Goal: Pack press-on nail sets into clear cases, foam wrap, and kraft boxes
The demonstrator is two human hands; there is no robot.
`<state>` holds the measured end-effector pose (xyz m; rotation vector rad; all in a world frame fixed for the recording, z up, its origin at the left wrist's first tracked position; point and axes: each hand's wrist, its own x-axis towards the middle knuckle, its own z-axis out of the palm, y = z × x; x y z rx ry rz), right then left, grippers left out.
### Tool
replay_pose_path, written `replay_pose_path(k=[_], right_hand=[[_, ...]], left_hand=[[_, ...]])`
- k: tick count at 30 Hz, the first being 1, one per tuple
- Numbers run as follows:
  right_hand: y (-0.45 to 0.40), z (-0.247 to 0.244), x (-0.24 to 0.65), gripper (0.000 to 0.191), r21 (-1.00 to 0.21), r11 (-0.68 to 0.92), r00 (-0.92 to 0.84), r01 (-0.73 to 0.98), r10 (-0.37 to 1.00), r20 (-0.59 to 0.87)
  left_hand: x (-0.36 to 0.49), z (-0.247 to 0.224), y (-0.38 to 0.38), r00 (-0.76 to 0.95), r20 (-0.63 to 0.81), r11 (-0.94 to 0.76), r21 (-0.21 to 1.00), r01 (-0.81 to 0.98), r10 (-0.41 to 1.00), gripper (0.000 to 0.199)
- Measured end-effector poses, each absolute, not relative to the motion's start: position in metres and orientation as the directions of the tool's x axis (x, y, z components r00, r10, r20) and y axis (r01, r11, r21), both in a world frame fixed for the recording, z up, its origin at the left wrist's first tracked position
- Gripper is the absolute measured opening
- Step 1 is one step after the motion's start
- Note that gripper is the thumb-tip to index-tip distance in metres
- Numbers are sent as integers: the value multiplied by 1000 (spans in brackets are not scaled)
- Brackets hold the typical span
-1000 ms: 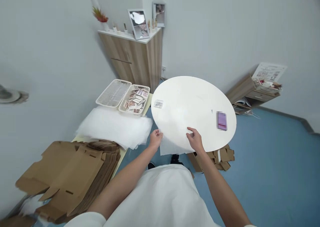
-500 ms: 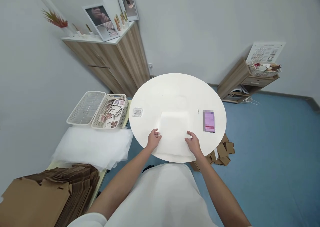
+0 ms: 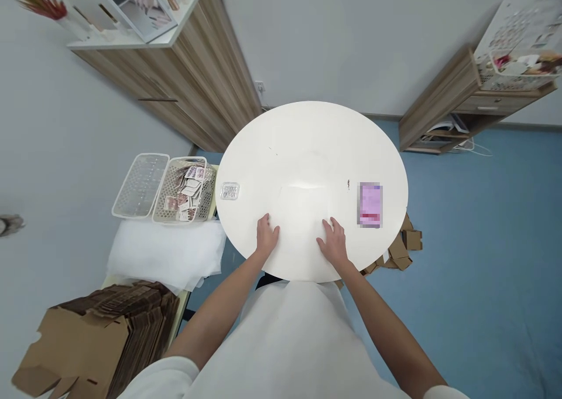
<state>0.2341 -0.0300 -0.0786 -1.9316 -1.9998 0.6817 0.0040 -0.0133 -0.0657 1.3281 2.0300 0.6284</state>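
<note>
A thin whitish sheet or bag [image 3: 302,223], hard to tell from the tabletop, lies flat on the round white table [image 3: 311,129]. By its left edge rests my left hand [image 3: 267,236], fingers stretched and thumb apart. My right hand [image 3: 333,242] is at the opposite edge, fingers spread and palm down. Neither hand grasps anything. A small clear plastic case [image 3: 229,191] with little things in it sits at the table's left side. To the right lies a pinkish-purple rectangular item [image 3: 370,205], blurred by pixelation.
At left are a basket of cards [image 3: 187,191], another white basket [image 3: 140,185], translucent white sheets [image 3: 167,249] and stacked flat cardboard boxes [image 3: 88,346]. Cardboard pieces [image 3: 399,252] lie under the table's right edge. Wooden cabinets [image 3: 193,71] stand behind, left and right.
My view has tilted down and come closer to the table. Both hands have flattened from curled fingers beside the sheet to stretched fingers on the table. The sheet now looks flatter.
</note>
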Motion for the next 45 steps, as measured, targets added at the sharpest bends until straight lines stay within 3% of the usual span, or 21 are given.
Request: replay_pose_path(k=[3, 7, 11, 15, 25, 30, 35, 40, 45], right_hand=[[-33, -77, 230, 48, -439, 130, -185, 889, 979, -86], [-34, -79, 221, 47, -358, 235, -297, 904, 946, -127], [-28, -82, 215, 48, -312, 213, -276, 926, 945, -176], [-21, -80, 213, 48, -296, 192, -257, 936, 945, -201], [-28, -59, 190, 47, -218, 132, -162, 967, 979, -123], [-15, -51, 138, 44, -219, 147, -172, 965, 980, -103], [8, -50, 71, 48, -265, 223, -288, 938, 927, -239], [37, -49, 17, 59, -438, 215, -385, 873, 855, -348], [66, -48, -27, 70, -708, -20, -392, 706, 822, -414]], left_hand=[[8, -65, -25, -101, -119, 148, 512, 846, 988, 50], [13, -66, -34, 194, -194, -127, 314, 941, 961, 49], [9, -68, -27, 241, -251, -193, 201, 960, 938, 54], [1, -70, -18, 259, -254, -215, 186, 959, 932, 57], [-19, -69, -21, 288, -202, -201, 362, 910, 936, 65], [-83, -69, -12, 70, -148, 12, 491, 871, 986, 69], [-156, -74, 15, -206, -117, 231, 652, 722, 972, 75], [-191, -81, 48, -330, -96, 267, 809, 524, 939, 64], [-195, -82, 64, -353, -258, 373, 873, 313, 899, 57]])
